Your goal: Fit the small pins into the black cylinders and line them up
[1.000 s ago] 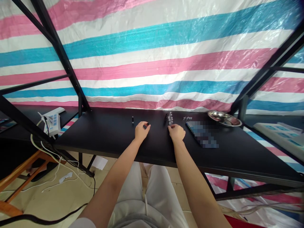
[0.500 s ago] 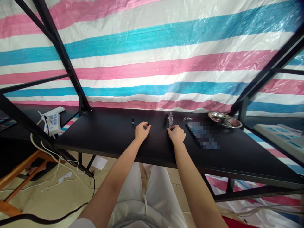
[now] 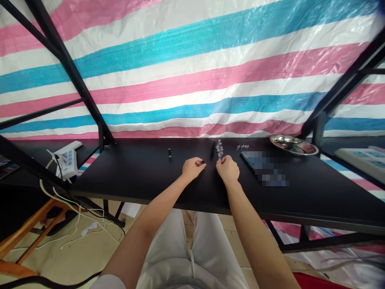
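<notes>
My left hand (image 3: 193, 167) rests on the black table (image 3: 144, 172) with its fingers curled round a small dark piece that I cannot name. My right hand (image 3: 228, 169) is beside it, fingers closed in a pinch at the near end of a cluster of small clear vials (image 3: 219, 149); what it pinches is too small to name. A small black piece (image 3: 213, 148) lies just left of the vials. One short black cylinder (image 3: 170, 153) stands alone further left.
A blurred flat dark slab (image 3: 264, 166) lies right of my right hand, with several tiny metal bits (image 3: 242, 147) behind it. A steel dish (image 3: 293, 145) sits at the back right. A white power strip (image 3: 68, 154) with cables is at left. Black frame posts flank the table.
My left hand has slid right, closer to my right hand. The right hand has edged forward to the vials. The view has shifted slightly.
</notes>
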The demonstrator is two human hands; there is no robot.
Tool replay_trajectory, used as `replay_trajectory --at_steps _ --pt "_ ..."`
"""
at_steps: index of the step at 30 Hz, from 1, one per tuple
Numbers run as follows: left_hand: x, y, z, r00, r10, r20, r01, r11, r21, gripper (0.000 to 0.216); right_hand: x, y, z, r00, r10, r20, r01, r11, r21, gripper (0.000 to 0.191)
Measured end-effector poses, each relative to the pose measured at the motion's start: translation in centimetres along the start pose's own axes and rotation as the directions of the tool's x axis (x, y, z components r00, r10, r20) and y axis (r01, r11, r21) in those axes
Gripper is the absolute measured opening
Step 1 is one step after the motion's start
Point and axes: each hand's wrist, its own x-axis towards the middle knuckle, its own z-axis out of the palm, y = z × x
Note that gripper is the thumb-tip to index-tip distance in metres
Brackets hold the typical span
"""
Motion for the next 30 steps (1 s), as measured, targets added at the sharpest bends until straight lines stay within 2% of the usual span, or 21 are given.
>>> replay_trajectory --at_steps 4,10,14,19,24,27,29,30 --pt "2.0 0.8 1.2 0.999 0.035 0.032 -0.035 0.999 0.018 0.016 0.0 -0.1 -0.2 1.0 0.0 -0.008 -0.001 1.0 -0.012 0.019" --pt "4.2 2.5 3.0 0.999 0.044 -0.017 -0.042 0.995 0.091 0.011 0.2 0.0 -0.2 1.0 -0.019 0.02 0.02 0.999 -0.045 0.021" --pt "4.3 2.1 4.4 1.0 -0.015 0.012 0.012 0.98 0.196 0.006 0.2 0.0 -0.3 0.998 -0.016 0.058 0.02 0.998 -0.064 0.021" --pt "3.9 1.1 5.2 1.0 -0.007 0.002 0.006 0.968 0.25 0.008 0.1 -0.1 -0.6 0.996 -0.02 0.083 0.025 0.998 -0.064 0.021" --pt "3.3 1.2 4.9 0.998 -0.026 0.049 0.008 0.941 0.337 0.02 0.0 0.0 -0.5 0.997 -0.033 0.075 0.038 0.997 -0.06 0.018" --pt "2.8 1.4 3.8 0.998 0.004 0.067 -0.03 0.92 0.391 0.023 0.1 0.1 -0.3 0.996 -0.073 0.043 0.075 0.996 -0.043 0.017" --pt "2.3 1.7 2.2 0.996 0.087 0.023 -0.088 0.895 0.438 0.029 0.1 0.1 -0.1 0.991 -0.133 0.024 0.134 0.991 -0.018 0.017" --pt "2.1 1.9 1.2 0.99 0.13 -0.05 -0.091 0.875 0.476 0.033 0.1 0.1 -0.1 0.985 -0.17 0.014 0.17 0.985 -0.002 0.017"
